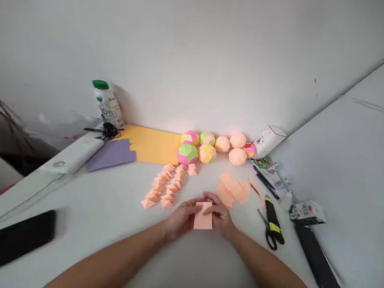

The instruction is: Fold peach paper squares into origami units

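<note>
Between my two hands is a small rectangular piece of peach paper (203, 221), held above the near middle of the table. My left hand (183, 218) grips its left edge, thumb on top. On the other side my right hand (221, 216) pinches it, thumb across the upper part. Fingers behind the paper are partly hidden. Just beyond the right hand lies a loose pile of peach paper pieces (232, 188). Folded peach paper units (159, 184) stand in rows beyond the left hand.
Several paper balls (207, 153) line the wall beside orange paper (159, 144) and purple paper (111, 155). Rightward lie scissors (267, 230), a utility knife (273, 220), pens (265, 180) and a white paper tube (268, 141). Leftward are a bottle (108, 105), power strip (73, 155) and black phone (28, 236).
</note>
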`<state>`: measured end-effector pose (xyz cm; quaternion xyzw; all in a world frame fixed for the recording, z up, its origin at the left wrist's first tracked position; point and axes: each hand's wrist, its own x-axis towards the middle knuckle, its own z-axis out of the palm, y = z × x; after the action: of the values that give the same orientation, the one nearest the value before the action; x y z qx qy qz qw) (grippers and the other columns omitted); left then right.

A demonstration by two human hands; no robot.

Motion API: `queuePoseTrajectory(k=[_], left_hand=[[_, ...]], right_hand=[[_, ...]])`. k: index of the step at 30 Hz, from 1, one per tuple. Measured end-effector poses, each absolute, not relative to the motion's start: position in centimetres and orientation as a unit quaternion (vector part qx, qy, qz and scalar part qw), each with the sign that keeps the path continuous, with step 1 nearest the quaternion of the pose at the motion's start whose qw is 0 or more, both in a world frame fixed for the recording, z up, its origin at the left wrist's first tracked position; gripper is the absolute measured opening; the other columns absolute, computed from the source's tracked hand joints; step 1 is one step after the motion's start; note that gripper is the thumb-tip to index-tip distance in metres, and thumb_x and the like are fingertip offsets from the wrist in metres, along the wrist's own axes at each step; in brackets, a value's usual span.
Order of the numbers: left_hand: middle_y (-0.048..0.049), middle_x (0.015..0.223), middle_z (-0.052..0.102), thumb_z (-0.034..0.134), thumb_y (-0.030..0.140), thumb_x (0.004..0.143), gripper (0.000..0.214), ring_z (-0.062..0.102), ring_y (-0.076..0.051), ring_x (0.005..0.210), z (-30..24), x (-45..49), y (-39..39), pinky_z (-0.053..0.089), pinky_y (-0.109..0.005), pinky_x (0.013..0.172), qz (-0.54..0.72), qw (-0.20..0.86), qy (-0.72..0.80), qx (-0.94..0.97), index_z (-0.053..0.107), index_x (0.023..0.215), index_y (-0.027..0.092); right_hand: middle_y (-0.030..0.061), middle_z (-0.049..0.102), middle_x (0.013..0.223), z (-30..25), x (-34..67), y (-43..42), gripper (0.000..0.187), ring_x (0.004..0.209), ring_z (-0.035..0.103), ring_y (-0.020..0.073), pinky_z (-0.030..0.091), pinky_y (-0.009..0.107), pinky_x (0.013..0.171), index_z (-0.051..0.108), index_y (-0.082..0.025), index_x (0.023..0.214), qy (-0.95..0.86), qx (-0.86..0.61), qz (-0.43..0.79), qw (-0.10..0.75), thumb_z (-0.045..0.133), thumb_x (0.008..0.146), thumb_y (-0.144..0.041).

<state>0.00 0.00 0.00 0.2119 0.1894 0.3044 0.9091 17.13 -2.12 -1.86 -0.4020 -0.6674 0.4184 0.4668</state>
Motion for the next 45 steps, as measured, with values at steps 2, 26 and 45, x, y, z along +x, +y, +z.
queuePoseTrajectory(k=[2,26,45], left_hand=[[-0.0134,0.100,0.068,0.066,0.027,0.079,0.034,0.063,-0.026,0.093,-0.6,0.2,-0.3,0.045,-0.041,0.085,0.321,0.901,0.207,0.205,0.063,0.109,0.014],[-0.0091,0.102,0.068,0.059,0.004,0.068,0.040,0.061,-0.025,0.105,-0.1,0.0,-0.9,0.038,-0.046,0.103,0.340,0.896,0.204,0.198,0.053,0.106,0.015],[-0.0093,0.094,0.070,0.075,0.037,0.068,0.042,0.070,-0.021,0.083,-0.5,0.5,-1.3,0.054,-0.034,0.078,0.324,0.839,0.319,0.299,0.056,0.096,0.014]], right_hand=[[0.0053,0.049,0.127,-1.9,17.1,-2.2,0.016,0.114,0.051,0.0227,0.044,0.037,0.092,0.069,-0.026,0.080,-0.672,-0.399,0.406,0.474,0.056,0.083,-0.018],[0.0055,0.063,0.080,-1.1,16.7,-2.7,0.009,0.075,0.060,0.0177,0.050,0.030,0.067,0.067,-0.019,0.075,-0.632,-0.508,0.334,0.481,0.060,0.081,-0.020],[0.0025,0.062,0.069,-0.6,16.4,-2.9,0.009,0.064,0.056,0.0150,0.045,0.027,0.056,0.065,-0.019,0.073,-0.646,-0.497,0.304,0.494,0.060,0.081,-0.017]])
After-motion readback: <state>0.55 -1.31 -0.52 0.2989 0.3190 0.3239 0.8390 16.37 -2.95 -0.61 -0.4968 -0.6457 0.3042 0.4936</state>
